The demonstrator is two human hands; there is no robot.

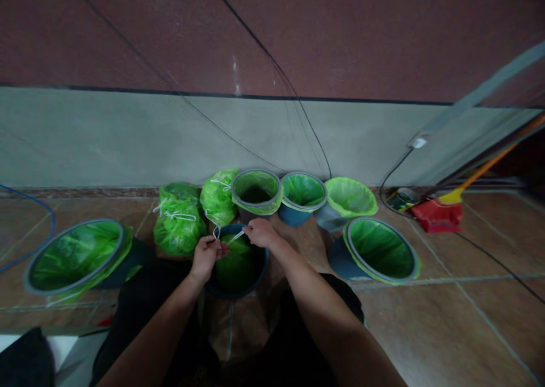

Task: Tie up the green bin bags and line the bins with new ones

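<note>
Between my knees stands a dark blue bin (263, 268) with a green garbage bag (234, 265) inside it. Above its rim, my left hand (206, 255) is closed on the bag's white drawstring (235, 238). My right hand (259, 232) pinches the same drawstring and pulls it out to the right. The string runs taut between the hands, with a loop standing up by the left fingers. Just behind my left hand are two tied green bags, one larger (177, 231) and one smaller (219, 197), both with white strings on top.
Lined bins stand along the wall (256, 185), (303, 197), (347, 200). Another lined bin (80, 256) is at left, and one (378, 251) at right. A red dustpan (438, 214), a yellow broom (453, 196), a can (403, 198) and cables lie at far right. A blue hose (51, 222) curves at left.
</note>
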